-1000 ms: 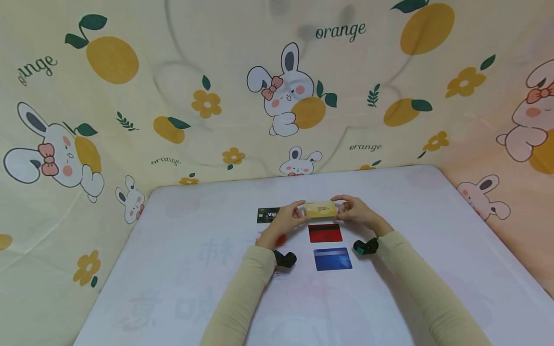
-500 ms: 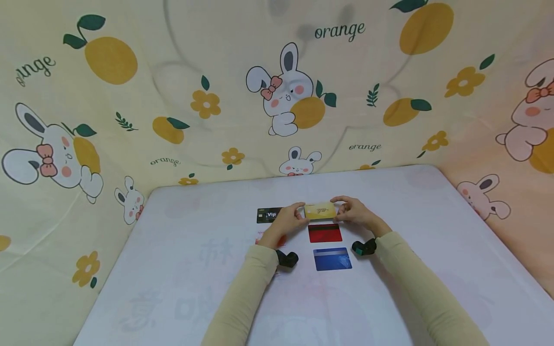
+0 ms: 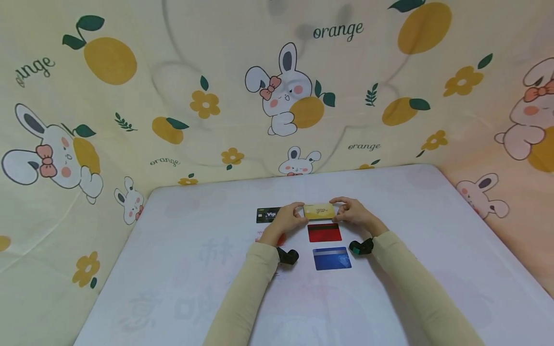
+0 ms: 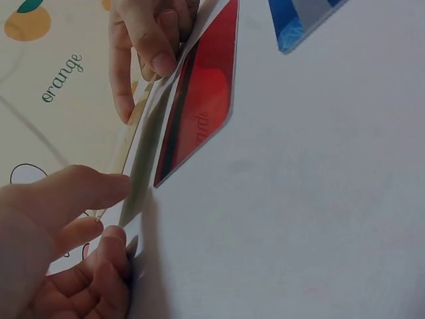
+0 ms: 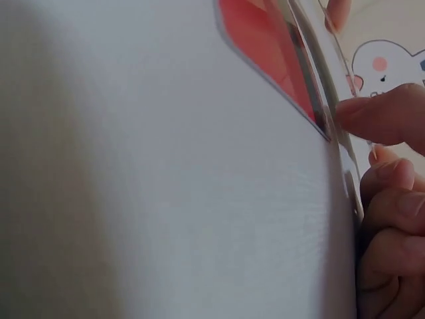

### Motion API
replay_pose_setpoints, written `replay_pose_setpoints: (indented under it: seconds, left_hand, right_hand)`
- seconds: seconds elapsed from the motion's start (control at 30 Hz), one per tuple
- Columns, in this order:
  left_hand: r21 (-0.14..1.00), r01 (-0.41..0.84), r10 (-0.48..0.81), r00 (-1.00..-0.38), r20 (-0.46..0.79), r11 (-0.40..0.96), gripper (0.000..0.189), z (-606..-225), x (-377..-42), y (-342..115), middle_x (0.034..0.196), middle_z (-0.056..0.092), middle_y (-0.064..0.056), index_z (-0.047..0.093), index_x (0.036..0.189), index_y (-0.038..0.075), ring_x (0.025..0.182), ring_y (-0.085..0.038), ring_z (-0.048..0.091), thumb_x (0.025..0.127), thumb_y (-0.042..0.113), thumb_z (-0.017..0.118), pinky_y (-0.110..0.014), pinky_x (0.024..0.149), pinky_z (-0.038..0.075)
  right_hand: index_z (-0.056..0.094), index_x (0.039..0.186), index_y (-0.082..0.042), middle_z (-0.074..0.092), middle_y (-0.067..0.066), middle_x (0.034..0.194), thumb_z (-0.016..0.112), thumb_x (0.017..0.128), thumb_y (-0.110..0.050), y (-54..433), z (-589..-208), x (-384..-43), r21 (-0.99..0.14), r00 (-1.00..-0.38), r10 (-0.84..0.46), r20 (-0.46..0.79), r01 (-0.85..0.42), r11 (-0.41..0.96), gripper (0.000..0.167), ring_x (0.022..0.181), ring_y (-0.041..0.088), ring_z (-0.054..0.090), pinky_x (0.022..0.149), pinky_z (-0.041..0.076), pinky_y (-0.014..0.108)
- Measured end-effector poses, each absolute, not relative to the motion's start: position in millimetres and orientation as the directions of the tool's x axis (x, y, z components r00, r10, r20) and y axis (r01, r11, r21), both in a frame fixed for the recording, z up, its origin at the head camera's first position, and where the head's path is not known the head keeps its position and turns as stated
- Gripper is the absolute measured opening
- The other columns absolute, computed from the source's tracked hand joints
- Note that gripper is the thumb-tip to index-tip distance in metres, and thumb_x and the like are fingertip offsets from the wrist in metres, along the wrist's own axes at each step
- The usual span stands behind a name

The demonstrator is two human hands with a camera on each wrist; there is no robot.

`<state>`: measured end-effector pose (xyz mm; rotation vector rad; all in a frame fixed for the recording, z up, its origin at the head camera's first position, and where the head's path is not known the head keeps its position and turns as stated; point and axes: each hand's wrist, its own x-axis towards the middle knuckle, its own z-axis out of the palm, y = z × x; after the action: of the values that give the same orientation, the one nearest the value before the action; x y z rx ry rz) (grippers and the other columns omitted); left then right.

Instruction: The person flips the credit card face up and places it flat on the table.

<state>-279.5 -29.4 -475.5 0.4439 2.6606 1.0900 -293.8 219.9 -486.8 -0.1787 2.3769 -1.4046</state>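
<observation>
A gold-yellow card (image 3: 319, 211) spans the space between both hands in the head view, face up behind the red card (image 3: 324, 232). My left hand (image 3: 288, 220) pinches its left end with thumb and fingers, and my right hand (image 3: 356, 211) grips the right end the same way. Seen nearly edge-on in the left wrist view, the gold card (image 4: 126, 143) stays close over the white table. There the left thumb (image 4: 99, 189) lies along its near side. The right wrist view shows the right fingers (image 5: 395, 179) at the card's other end.
A black "Vip" card (image 3: 267, 215) lies left of the gold one, partly behind the left hand. Below it a red-and-white card (image 3: 282, 240) is mostly covered by the left wrist. A blue card (image 3: 332, 258) lies nearest the person. A printed cloth backdrop rises behind the table.
The gold card has come slightly lower and nearer the red card, with both hands moving along with it. The other cards have stayed put.
</observation>
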Motion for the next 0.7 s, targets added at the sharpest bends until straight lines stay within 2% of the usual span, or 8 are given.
replay_pose_setpoints:
  seconds: [0.1,0.33,0.7]
  left_hand:
    - [0.705,0.182,0.353,-0.93,-0.104,0.686,0.056,-475.9,-279.3,-29.3,0.076,0.058,0.0,0.052,0.137,0.01,0.067,-0.007,0.046,0.085,0.019,0.07,-0.018,0.068,0.037]
    - [0.681,0.178,0.345,-0.932,-0.115,0.71,0.055,-477.1,-279.7,-27.0,0.075,0.057,0.001,0.054,0.136,0.01,0.066,-0.006,0.047,0.085,0.021,0.071,-0.018,0.067,0.037]
    - [0.659,0.141,0.326,-0.931,-0.165,0.739,0.054,-470.1,-279.5,-24.9,0.074,0.057,0.002,0.055,0.135,0.012,0.067,-0.007,0.048,0.084,0.023,0.071,-0.02,0.068,0.037]
  right_hand:
    - [0.045,0.138,-0.001,0.048,-0.01,0.063,0.072,0.078,-0.005,218.6,-489.0,-295.4,-0.863,-0.923,-0.286,-0.258,0.088,0.497,0.066,0.061,0.005,0.044,0.061,0.038,0.02]
    - [0.043,0.141,-0.003,0.048,-0.01,0.062,0.073,0.079,-0.007,219.1,-484.9,-296.5,-0.846,-0.909,-0.254,-0.33,0.165,0.507,0.069,0.058,0.006,0.042,0.053,0.035,0.021]
    - [0.042,0.141,0.003,0.048,-0.013,0.055,0.072,0.078,-0.004,221.8,-483.9,-299.2,-0.865,-0.891,-0.314,-0.326,0.147,0.48,0.07,0.047,0.002,0.038,0.049,0.032,0.019]
